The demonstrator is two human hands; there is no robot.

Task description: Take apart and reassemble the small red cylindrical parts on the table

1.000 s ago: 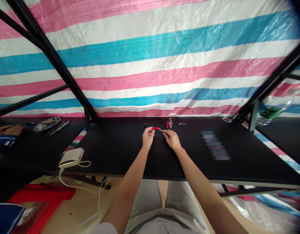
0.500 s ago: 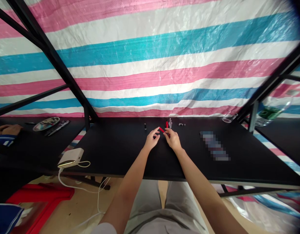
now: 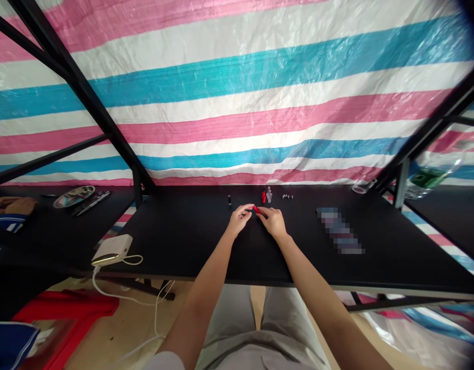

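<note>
Between my hands, just above the black table, is a small red tube-shaped piece [image 3: 256, 209], too small to tell its exact kind. My right hand [image 3: 273, 222] pinches its right side between thumb and fingers. From the other side, my left hand [image 3: 239, 221] has its fingertips closed in at the left end of the piece. Behind them, red pieces [image 3: 263, 196] stand close beside clear ones [image 3: 269, 195]. A short dark cylinder [image 3: 229, 200] stands to the left, and several tiny shiny parts [image 3: 287, 197] lie in a row to the right.
A white box with a cable [image 3: 112, 250] sits at the table's left edge. On the right lie a blurred-out rectangular object [image 3: 339, 230] and a clear cup [image 3: 363, 185]. At the neighbouring left table are another person's hands [image 3: 15, 205], a metal tray [image 3: 74, 197] and pens [image 3: 92, 203].
The red piece has come down slightly toward me and shows less of its length. My left fingertips have drawn closer to my right ones, uncovering the red pieces behind.
</note>
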